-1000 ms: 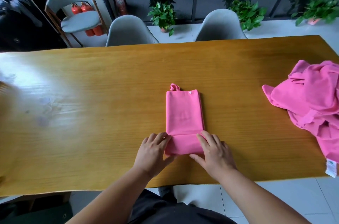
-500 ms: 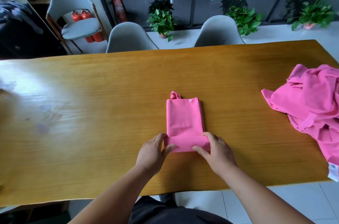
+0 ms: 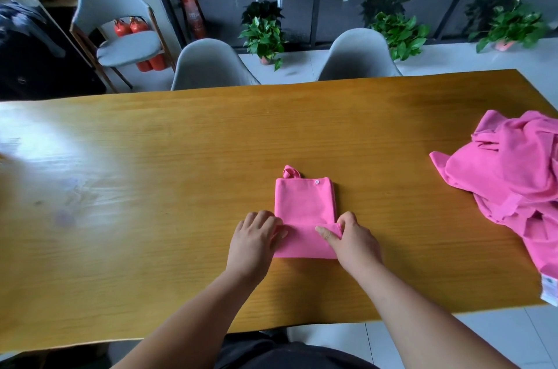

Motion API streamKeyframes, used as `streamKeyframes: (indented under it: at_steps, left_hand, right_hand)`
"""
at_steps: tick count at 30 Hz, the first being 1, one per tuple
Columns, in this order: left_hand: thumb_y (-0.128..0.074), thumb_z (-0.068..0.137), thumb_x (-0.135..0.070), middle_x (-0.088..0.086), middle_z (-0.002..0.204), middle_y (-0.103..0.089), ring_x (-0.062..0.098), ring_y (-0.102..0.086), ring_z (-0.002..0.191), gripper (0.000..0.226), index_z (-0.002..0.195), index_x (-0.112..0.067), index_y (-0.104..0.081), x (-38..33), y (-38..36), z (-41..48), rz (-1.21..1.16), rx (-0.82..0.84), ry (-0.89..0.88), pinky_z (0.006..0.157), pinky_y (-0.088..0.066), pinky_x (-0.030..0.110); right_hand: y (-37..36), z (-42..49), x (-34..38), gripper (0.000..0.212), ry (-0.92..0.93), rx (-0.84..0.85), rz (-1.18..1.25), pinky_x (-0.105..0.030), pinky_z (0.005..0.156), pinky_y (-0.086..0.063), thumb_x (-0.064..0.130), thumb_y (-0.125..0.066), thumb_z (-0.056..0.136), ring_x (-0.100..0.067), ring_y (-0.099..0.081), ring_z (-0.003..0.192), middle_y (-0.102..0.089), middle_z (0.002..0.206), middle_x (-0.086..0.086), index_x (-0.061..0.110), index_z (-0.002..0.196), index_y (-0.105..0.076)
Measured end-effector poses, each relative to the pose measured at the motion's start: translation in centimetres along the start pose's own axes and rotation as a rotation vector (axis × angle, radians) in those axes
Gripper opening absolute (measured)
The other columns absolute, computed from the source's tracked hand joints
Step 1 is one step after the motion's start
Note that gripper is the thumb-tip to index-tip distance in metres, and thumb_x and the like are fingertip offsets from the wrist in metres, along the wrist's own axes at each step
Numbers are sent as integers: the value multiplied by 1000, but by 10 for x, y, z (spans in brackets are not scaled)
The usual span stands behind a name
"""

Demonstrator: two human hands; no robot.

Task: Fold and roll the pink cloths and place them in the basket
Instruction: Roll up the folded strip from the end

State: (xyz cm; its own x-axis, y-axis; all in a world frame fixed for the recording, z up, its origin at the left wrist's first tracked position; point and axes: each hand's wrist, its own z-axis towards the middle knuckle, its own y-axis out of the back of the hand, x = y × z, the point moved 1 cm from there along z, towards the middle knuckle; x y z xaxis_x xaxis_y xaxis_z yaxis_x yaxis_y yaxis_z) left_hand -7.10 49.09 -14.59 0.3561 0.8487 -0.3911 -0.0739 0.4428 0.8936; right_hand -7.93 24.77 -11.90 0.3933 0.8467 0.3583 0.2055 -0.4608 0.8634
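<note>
A pink cloth [image 3: 303,205] lies folded into a narrow strip on the wooden table [image 3: 151,175], with a small loop and a white snap at its far end. Its near end is turned over into a flat roll. My left hand [image 3: 255,240] grips the roll's left end with curled fingers. My right hand [image 3: 351,240] pinches the roll's right end between thumb and fingers. A heap of loose pink cloths [image 3: 519,184] sits at the table's right edge. No basket is in view.
Two grey chairs [image 3: 211,66] stand pushed in at the table's far side, and a third stands further back left. Potted plants [image 3: 265,36] line the floor by the glass wall. A white label hangs from the heap over the table's near right edge.
Both hands have rolled the cloth's near end further away from me, so the roll is thicker and the flat part shorter. The camera has tilted slightly.
</note>
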Motion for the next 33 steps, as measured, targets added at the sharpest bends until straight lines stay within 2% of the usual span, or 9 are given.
streamKeyframes:
  at_steps: [3,8,11,14,17,19,25,29,33]
  left_hand:
    - [-62,94,-61,-12,138,-55,18,-52,119,54,137,-28,-59,7,1,-9,73,132,-74,96,-50,37]
    - [-60,90,-67,-13,149,-49,17,-52,124,72,150,-29,-48,13,0,-6,90,243,-33,99,-51,38]
    - [-51,94,-73,-16,150,-47,16,-50,125,74,155,-32,-42,18,2,4,91,298,-6,101,-48,37]
    - [-45,97,-74,-16,150,-47,16,-49,126,74,158,-32,-37,18,2,11,86,329,15,104,-45,34]
    - [-45,99,-71,-15,143,-53,16,-51,121,65,151,-33,-39,13,2,10,16,320,93,101,-44,34]
    - [-47,99,-70,-15,133,-58,15,-51,115,56,142,-34,-43,11,2,10,-26,295,147,97,-45,34]
    - [-62,84,-77,-18,146,-43,12,-47,124,80,145,-29,-44,13,-2,13,-101,302,112,103,-47,35]
    - [-61,84,-79,-16,128,-54,11,-54,113,78,142,-30,-46,13,-2,16,-184,305,171,96,-49,34]
    - [-56,87,-84,-12,101,-61,14,-59,90,64,123,-31,-47,10,1,13,-231,258,245,76,-52,39]
  right_hand:
    - [-5,6,6,44,39,-102,-36,-29,53,-42,72,-53,93,-15,-60,83,-54,105,9,33,110,-45]
    - [-30,10,2,16,535,-413,-264,-36,73,-54,40,-68,99,-19,-59,98,-61,104,7,24,101,-69]
    - [-34,2,-8,44,605,-351,-205,-39,89,-57,54,-59,99,-20,-59,120,-65,125,4,20,125,-69]
    - [-29,-2,-12,74,505,-208,-71,-40,102,-55,68,-62,89,-18,-51,134,-56,143,4,21,146,-55]
    - [-21,5,-12,84,396,-48,35,-33,102,-53,65,-75,84,-16,-53,132,-47,148,5,31,152,-40]
    - [-18,10,-14,80,437,-14,33,-30,107,-48,55,-82,82,-13,-50,136,-42,153,11,33,148,-44]
    - [-11,18,-17,69,370,49,143,-25,92,-51,56,-80,84,-5,-56,119,-40,144,27,32,144,-56]
    - [1,19,-16,73,269,101,227,-28,86,-50,67,-77,80,-11,-58,116,-55,135,19,39,143,-51]
    - [8,16,-12,58,135,88,303,-24,57,-39,75,-73,78,-8,-58,79,-62,95,13,37,117,-53]
